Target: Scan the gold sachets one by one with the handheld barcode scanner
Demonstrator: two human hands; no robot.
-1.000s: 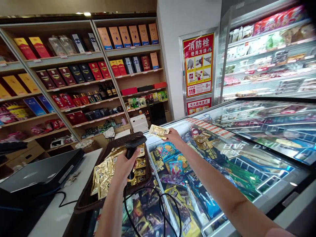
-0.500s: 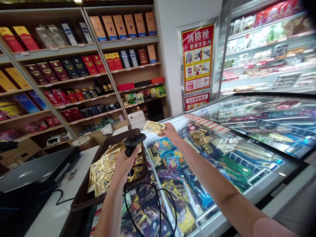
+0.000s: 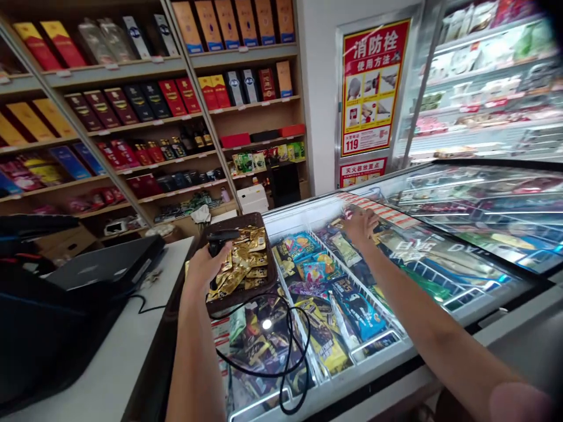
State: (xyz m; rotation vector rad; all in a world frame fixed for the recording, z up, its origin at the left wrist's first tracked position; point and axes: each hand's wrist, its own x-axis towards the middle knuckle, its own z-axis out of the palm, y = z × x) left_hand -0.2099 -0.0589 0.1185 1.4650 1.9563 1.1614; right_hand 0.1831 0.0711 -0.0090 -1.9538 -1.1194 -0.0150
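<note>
A freezer (image 3: 373, 368) with a glass top carries a brown basket (image 3: 271, 272) at the end beside the counter. Gold packets (image 3: 235, 275) lie heaped in the basket. Loops of black cable (image 3: 292, 413) lie over the freezer's near side, and a red-and-white striped strip (image 3: 391, 214) crosses the glass. The white counter (image 3: 145, 346) holds a black machine (image 3: 105, 258), with a small crumpled thing (image 3: 152, 277), too blurred to name, just beside it. Behind, the shelves (image 3: 114, 69) hold upright orange boxes (image 3: 246, 20), dark red boxes (image 3: 103, 108) and clear bottles (image 3: 103, 41).
</note>
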